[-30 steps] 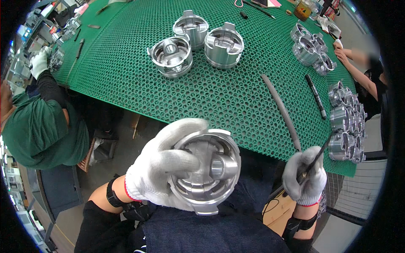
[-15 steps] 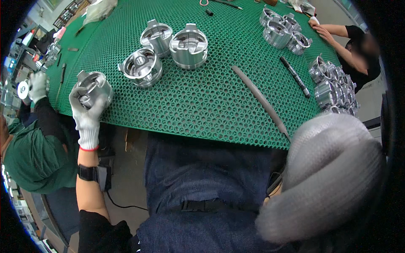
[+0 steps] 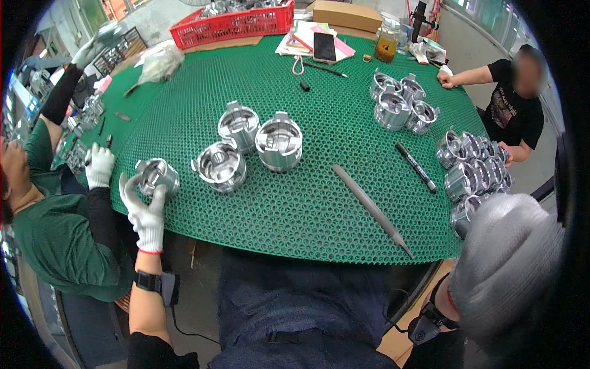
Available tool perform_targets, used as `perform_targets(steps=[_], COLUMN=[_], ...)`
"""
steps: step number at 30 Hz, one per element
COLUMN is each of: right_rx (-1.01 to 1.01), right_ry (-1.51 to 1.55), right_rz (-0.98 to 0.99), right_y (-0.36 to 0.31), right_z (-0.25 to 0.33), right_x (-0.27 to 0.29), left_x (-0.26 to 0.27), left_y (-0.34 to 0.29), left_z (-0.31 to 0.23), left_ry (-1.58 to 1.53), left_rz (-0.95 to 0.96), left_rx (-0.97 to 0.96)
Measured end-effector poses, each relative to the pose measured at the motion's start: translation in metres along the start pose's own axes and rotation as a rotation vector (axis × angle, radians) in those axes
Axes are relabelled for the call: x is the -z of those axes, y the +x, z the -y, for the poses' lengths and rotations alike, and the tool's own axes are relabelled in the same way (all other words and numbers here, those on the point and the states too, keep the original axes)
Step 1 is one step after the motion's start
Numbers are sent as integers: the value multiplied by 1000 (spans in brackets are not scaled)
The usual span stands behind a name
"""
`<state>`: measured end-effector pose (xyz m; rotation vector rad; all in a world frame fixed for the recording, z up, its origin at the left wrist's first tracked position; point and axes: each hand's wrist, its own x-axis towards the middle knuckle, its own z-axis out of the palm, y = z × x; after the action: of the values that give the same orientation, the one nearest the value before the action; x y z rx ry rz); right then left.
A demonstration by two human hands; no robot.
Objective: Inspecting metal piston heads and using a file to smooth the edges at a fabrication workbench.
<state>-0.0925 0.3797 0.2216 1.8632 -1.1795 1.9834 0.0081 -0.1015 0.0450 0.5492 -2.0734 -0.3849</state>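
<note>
My left hand [image 3: 144, 209], in a white knit glove, is around a shiny metal piston [image 3: 165, 179] near the table's left edge, thumb on its near side and fingers at its left. Close by to the right stand three more pistons, among them a middle piston [image 3: 222, 167] and a larger-looking one [image 3: 279, 142]. At the lower right, my right hand [image 3: 507, 264] in a grey glove is large and smeared by motion, with its fingers not readable. It is nearest to a cluster of pistons [image 3: 461, 181] at the table's right edge.
A half-round file [image 3: 369, 206] and black marker [image 3: 416, 167] lie on the green mat [image 3: 295, 215]. Farther back are another piston group [image 3: 393, 111], a phone [image 3: 324, 47], a jar [image 3: 386, 44] and a red crate [image 3: 233, 27]. Co-workers sit at left [image 3: 61, 246] and right [image 3: 516, 111].
The view has tilted up, bringing the crate, phone and jar into sight. My left hand stays at the same piston. The left co-worker's arm has risen; my right hand remains blurred.
</note>
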Motion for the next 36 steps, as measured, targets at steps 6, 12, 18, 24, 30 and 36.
perform_targets(steps=[6, 12, 18, 24, 30, 36], right_rx=[54, 108, 115, -208, 120, 54], right_ry=[-31, -84, -167, -527, -181, -223], right_rz=[-31, -25, 28, -4, -74, -267], right_y=[1, 3, 8, 12, 16, -15], right_z=[14, 32, 50, 62, 26, 5], right_x=[5, 4, -11, -42, -48, -44], left_x=[11, -10, -21, 28, 85, 105], left_y=[-2, -4, 1, 6, 49, 59], left_z=[-43, -65, -74, -141, -224, -233], left_ry=[-139, -368, -469, -697, -993, -1148], left_rz=[-53, 282, 409, 332, 707, 887], left_rx=[-357, -234, 92, 25, -628, -784])
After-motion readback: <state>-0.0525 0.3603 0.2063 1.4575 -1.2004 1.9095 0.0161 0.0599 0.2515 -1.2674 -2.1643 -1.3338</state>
